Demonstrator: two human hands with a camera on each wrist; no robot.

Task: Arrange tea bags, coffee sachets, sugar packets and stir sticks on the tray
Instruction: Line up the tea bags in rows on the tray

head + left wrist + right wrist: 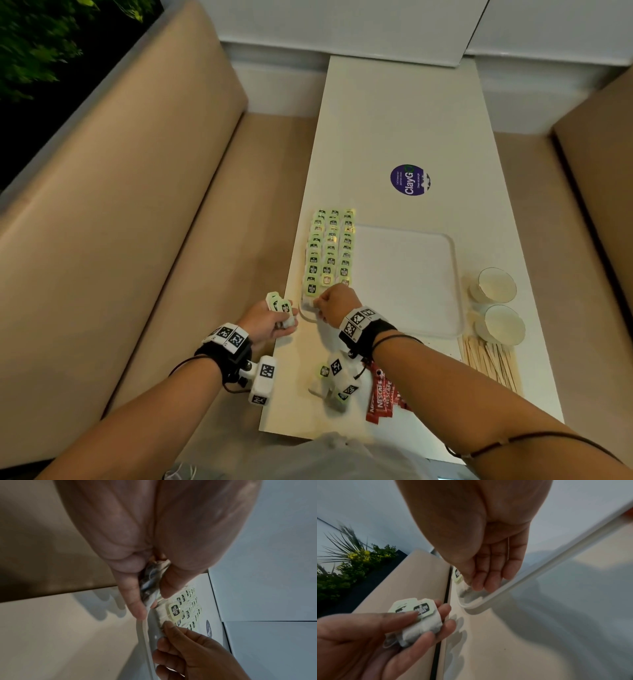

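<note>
The white tray [407, 281] lies on the table, its left part filled with three columns of green-tagged tea bags [329, 250]. My right hand [329, 305] is at the tray's near-left corner and pinches one tea bag [462, 586] just inside the tray rim [539, 572]. My left hand [274, 318] hovers just left of that corner over the table edge and holds a few tea bags [419, 616] between thumb and fingers. Red coffee sachets [382, 397] lie under my right forearm. Wooden stir sticks [489, 359] lie right of the tray. I see no sugar packets.
Loose tea bags [325, 371] lie on the table near my wrists. Two clear cups [495, 284] stand right of the tray. A purple round sticker [410, 180] marks the table beyond it. Beige bench seats [137, 205] flank the narrow table.
</note>
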